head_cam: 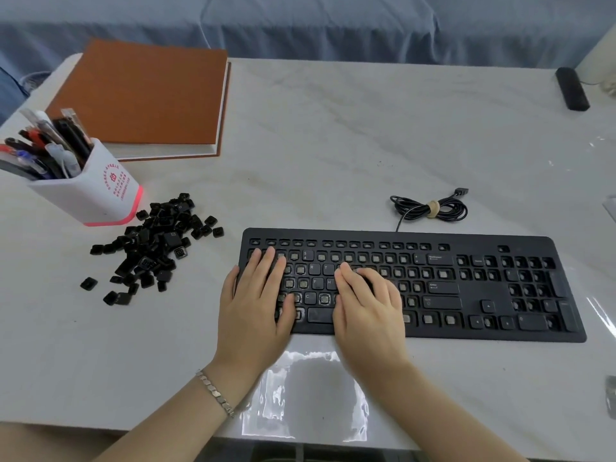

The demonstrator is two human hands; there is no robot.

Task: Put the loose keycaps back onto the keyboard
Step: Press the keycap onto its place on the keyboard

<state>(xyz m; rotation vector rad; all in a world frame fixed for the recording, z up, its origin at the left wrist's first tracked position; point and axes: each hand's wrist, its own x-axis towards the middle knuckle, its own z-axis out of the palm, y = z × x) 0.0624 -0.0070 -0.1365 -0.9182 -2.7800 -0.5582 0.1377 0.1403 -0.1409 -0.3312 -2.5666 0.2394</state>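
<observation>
- Head view: a black keyboard (480, 290) lies in the lower right-centre of the frame on a pale table (333, 145), its long side running left to right
- Most of its key sockets are bare; a few caps are seated, among them 4, R, T, F, H, C, the space bar, Backspace, Enter and the arrow keys
- The loose keycaps (156, 243) sit in a black heap at the left-centre of the frame, well apart from the keyboard's left end, with a few strays scattered below and to the right of the heap
- The left hand (256, 308) lies flat over the keyboard's left end, grip released, fingers straight and pointing to the top rows
- A metal bracelet (215, 391) circles that wrist
- The right hand (366, 308) rests on the middle of the letter block, just right of the left hand, fingers laid out flat and angled toward the upper left, grip released too
- A white pen holder (100, 191) full of pens stands at the left edge, just above the heap
- A brown-covered notebook (143, 95) lies in the upper left
- A bundled black cable (430, 208) rests just above the keyboard
- A small black bar-shaped object (571, 88) lies in the upper right corner
- A shiny clear plastic sheet (306, 395) covers the table edge at the bottom centre, between the forearms
</observation>
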